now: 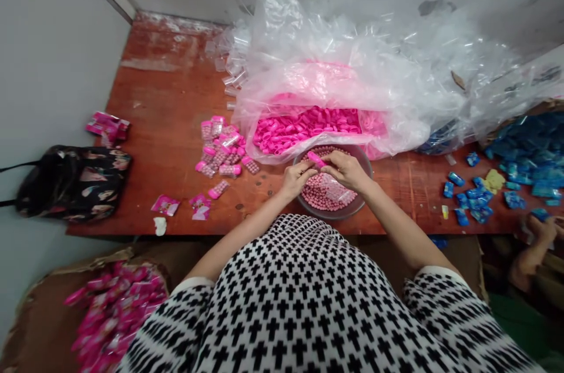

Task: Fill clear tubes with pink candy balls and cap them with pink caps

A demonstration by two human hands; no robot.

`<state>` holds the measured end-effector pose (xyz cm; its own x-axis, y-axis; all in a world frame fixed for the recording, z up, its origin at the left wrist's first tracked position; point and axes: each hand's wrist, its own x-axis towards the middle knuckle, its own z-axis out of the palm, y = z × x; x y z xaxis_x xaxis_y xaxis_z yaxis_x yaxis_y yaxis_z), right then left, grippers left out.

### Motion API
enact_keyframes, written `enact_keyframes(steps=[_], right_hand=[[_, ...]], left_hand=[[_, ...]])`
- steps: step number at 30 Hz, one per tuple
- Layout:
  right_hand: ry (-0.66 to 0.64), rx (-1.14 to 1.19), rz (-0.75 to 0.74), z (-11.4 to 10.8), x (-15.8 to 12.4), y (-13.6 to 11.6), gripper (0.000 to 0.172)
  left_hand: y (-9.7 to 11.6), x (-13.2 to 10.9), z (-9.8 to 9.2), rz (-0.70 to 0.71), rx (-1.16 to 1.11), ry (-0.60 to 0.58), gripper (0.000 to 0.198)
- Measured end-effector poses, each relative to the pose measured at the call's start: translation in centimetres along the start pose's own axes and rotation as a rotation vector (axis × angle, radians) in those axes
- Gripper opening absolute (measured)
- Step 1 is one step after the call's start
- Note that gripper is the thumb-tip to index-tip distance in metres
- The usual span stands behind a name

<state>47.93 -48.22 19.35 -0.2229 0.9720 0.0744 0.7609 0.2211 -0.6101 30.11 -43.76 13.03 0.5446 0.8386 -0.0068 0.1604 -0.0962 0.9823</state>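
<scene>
Both my hands are over a grey bowl of small round pink balls. A bright pink plastic cap is between them. My right hand pinches the cap from the right. My left hand has its fingertips pressed together at the cap's lower left; whether anything else is in them is hidden. A clear plastic piece lies on the balls under my right hand. Just behind the bowl, an open plastic bag holds many loose pink caps.
Left of the bag, filled pink-capped tubes lie piled on the wooden table. Pink packets and a black floral bag sit farther left. A box of pink packets stands below. Blue packets and another person's hand are at right.
</scene>
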Motion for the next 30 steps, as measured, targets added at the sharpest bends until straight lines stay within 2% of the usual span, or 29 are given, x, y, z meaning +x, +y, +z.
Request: enact_keyframes(steps=[8,14,17,20,22,25,27,30], right_hand=[[-0.087,-0.236,0.036,0.5,-1.2,-1.3,0.023],[-0.193,-0.189,-0.043,0.6,-0.7,-0.7,0.022],[-0.208,-0.277,-0.107,-0.6,0.2,-1.8,0.036],[-0.252,-0.365,-0.285,-2.0,1.3,-3.4,0.051],[-0.289,-0.395,-0.371,-2.5,1.8,-3.9,0.047],[-0.228,-0.428,-0.336,-1.9,1.8,-3.2,0.04],[-0.14,-0.407,-0.273,-0.6,1.2,-2.2,0.045],[-0.037,-0.342,-0.195,1.8,0.1,-1.3,0.064]], left_hand=[[1.4,-1.1,-0.7,0.184,0.16,-0.053,0.024],[1.7,-0.9,-1.7,0.179,0.322,-0.173,0.029],[1.9,-0.7,-2.2,0.167,0.275,-0.235,0.03],[1.8,-0.9,-2.3,0.117,0.178,-0.271,0.028],[1.5,-1.1,-2.2,0.024,0.08,-0.239,0.027],[0.8,-1.4,-1.9,-0.132,-0.127,-0.111,0.028],[0.4,-1.5,-1.6,-0.208,-0.278,-0.01,0.031],[0.3,-1.4,-1.1,-0.295,-0.468,0.084,0.031]])
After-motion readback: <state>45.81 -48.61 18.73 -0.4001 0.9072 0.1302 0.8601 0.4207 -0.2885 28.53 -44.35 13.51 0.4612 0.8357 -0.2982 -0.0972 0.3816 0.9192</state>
